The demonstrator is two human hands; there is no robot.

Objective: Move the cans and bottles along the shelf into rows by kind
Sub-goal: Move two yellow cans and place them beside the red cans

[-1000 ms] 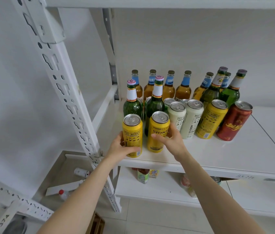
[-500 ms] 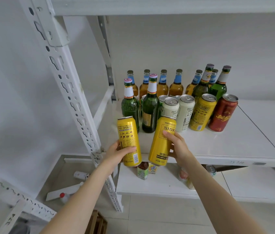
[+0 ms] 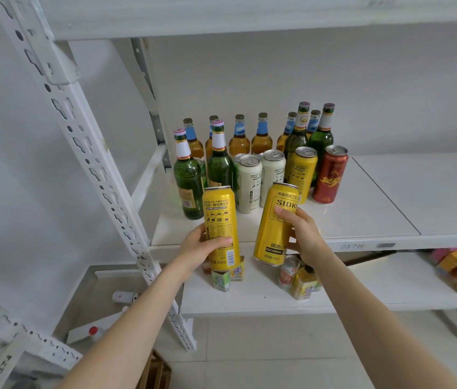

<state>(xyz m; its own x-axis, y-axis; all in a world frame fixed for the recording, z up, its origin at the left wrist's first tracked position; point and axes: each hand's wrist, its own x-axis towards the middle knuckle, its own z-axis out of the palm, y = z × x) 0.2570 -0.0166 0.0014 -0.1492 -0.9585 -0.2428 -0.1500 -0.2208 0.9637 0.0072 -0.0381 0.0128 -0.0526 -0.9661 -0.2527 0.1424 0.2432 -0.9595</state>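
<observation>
Head view suggests sorting is midway: left hand point(image 3: 196, 248) curls round one yellow can point(image 3: 219, 217), right hand point(image 3: 304, 234) round a tilted SIDK can point(image 3: 275, 228), both off the shelf point(image 3: 362, 217), third yellow can point(image 3: 302, 171) unjoined beyond the right fingers

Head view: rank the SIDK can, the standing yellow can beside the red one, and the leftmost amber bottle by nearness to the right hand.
1. SIDK can: gripped in the right hand, held at the front of the shelf.
2. Standing yellow can: mid-shelf, behind that hand.
3. Leftmost amber bottle: back row, far left corner.
</observation>
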